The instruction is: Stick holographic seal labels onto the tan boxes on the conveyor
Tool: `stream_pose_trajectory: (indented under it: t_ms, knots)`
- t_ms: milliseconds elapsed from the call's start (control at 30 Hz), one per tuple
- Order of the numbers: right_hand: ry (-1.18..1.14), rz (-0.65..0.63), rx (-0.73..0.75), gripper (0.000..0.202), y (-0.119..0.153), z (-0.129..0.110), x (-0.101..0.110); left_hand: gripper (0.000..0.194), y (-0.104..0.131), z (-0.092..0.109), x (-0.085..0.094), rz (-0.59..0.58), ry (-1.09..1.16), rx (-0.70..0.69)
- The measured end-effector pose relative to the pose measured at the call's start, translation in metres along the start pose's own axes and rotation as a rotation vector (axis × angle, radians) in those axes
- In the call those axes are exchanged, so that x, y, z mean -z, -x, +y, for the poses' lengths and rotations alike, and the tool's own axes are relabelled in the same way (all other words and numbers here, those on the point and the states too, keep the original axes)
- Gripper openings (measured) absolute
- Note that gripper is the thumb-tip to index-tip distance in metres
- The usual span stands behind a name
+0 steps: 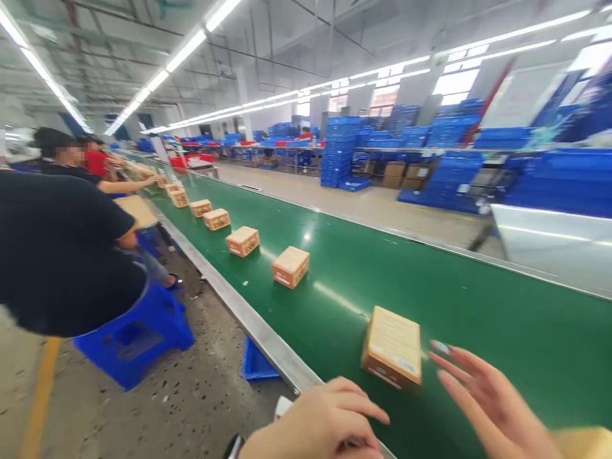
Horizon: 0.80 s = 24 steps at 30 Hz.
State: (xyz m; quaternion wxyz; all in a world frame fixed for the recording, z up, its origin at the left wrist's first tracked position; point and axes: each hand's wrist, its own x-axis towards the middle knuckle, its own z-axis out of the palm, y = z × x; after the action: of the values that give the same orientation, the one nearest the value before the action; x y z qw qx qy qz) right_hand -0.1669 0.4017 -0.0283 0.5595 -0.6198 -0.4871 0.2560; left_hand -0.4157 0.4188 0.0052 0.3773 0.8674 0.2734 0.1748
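Note:
A small orange-and-tan carton sits on the green conveyor belt in front of me. Close to its right side is my right hand, fingers stretched and apart, not gripping the carton. A pale blue patch shows at one fingertip; I cannot tell what it is. My left hand hovers by the belt's near metal edge, left of the carton and lower. Its fingers are bent and a little apart, with no held object discernible. Part of another carton shows at the bottom right corner.
Several similar cartons, the nearest one standing apart, line the belt into the distance. Along the left side a person in a dark shirt sits on a blue stool. Beyond the belt rise stacked blue crates. A blue bin lies below the rail.

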Motion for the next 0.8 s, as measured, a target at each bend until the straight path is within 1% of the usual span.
stream_pose_trajectory:
  t_ms: [33, 67, 133, 167, 233, 300, 400, 533, 633, 800]
  knots:
    - [-0.051, 0.020, -0.065, 0.060, -0.008, -0.011, -0.005, 0.013, 0.001, 0.002, 0.005, 0.020, 0.002, -0.054]
    - [-0.096, 0.005, -0.115, 0.062, -0.014, -0.022, -0.011, 0.010, 0.001, 0.005, 0.011, 0.013, -0.009, -0.067]
    - [-0.154, -0.007, -0.193, 0.065, -0.023, -0.040, -0.021, 0.006, 0.000, 0.009, 0.021, -0.034, -0.060, -0.044]
    - [-0.171, 0.000, -0.241, 0.064, -0.026, -0.046, -0.026, 0.007, -0.001, 0.011, 0.025, -0.057, -0.084, -0.033]
    - [-0.213, 0.039, -0.306, 0.062, -0.027, -0.053, -0.030, 0.010, -0.006, 0.014, 0.028, -0.086, -0.113, -0.037]
    - [-0.258, 0.076, -0.350, 0.060, -0.026, -0.055, -0.029, 0.012, -0.014, 0.015, 0.025, -0.090, -0.105, -0.069]
    - [-0.287, 0.085, -0.401, 0.059, -0.027, -0.053, -0.026, 0.014, -0.025, 0.016, 0.016, -0.086, -0.064, -0.123]
    - [-0.278, 0.113, -0.392, 0.053, -0.025, -0.051, -0.026, 0.015, -0.034, 0.017, 0.007, -0.080, -0.034, -0.161]
    - [-0.254, 0.136, -0.376, 0.049, -0.020, -0.052, -0.026, 0.015, -0.037, 0.022, 0.007, -0.072, -0.024, -0.170]
    - [-0.191, 0.156, -0.383, 0.049, -0.016, -0.055, -0.018, 0.014, -0.041, 0.031, 0.008, -0.105, -0.015, -0.177]
